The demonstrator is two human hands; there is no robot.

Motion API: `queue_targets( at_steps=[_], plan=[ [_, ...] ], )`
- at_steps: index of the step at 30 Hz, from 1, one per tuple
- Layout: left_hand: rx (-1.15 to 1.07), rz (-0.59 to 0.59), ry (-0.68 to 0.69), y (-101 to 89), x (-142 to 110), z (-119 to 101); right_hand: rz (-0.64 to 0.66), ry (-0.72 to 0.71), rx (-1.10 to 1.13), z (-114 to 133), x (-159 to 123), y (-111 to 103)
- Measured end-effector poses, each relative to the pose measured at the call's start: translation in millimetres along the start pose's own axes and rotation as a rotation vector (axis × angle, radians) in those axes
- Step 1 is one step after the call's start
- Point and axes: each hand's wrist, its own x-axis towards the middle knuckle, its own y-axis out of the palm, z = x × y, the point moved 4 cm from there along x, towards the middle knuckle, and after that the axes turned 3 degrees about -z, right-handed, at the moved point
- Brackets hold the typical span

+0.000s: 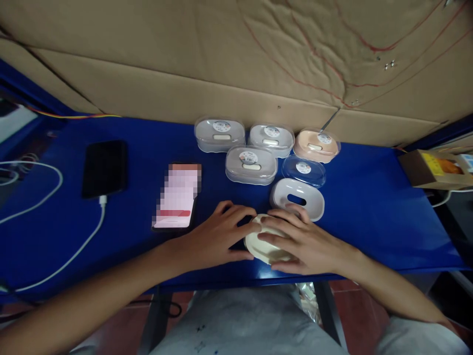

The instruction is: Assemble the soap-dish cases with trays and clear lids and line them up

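Note:
A cream oval plastic box (262,241) lies at the front edge of the blue table, partly hidden under my fingers. My left hand (231,231) grips its left end, fingertips on the top edge and thumb low at the side. Across the top and right side, my right hand (295,239) is curved round the same box. Just beyond it rests a pale grey oval shell (316,204) with a dark oval opening in its middle. Behind the shell is a clear oval lid (314,175) with a round white label.
Closed boxes with clear lids stand behind: several grey, one of them (236,173) nearest, and a peach one (314,150). Left lie a lit phone (179,197) and a black device (104,170) with a white cable (88,241). A cardboard box (417,170) sits far right.

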Motion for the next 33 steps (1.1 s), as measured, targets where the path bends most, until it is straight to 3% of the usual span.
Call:
queue_targets(
  at_steps=[4,9,13,19,21,25,33],
  plan=[
    [0.059,-0.046,0.009,-7.0,-0.5,1.1,0.108,0.13,0.041,-7.2,0.9,0.8],
    [0.253,-0.258,-0.151,-28.0,1.8,18.2,0.221,0.258,0.13,-14.4,-16.8,-18.0],
    [0.371,-0.268,-0.238,-33.6,5.2,30.7,0.277,0.281,0.185,-19.9,-33.7,-33.5],
    [0.357,-0.338,-0.252,-33.9,4.6,30.3,0.094,0.272,0.111,-28.1,-30.1,-51.3],
    [0.294,-0.373,-0.299,-33.8,3.2,32.6,0.069,0.333,0.073,-34.2,-31.5,-48.7],
    [0.194,-0.342,-0.348,-30.9,3.7,39.7,0.169,0.41,0.066,-39.1,-37.5,-35.1],
    [0.117,-0.374,-0.387,-26.9,2.1,42.0,0.236,0.281,0.176,-28.1,-32.1,-20.5]
  ],
)
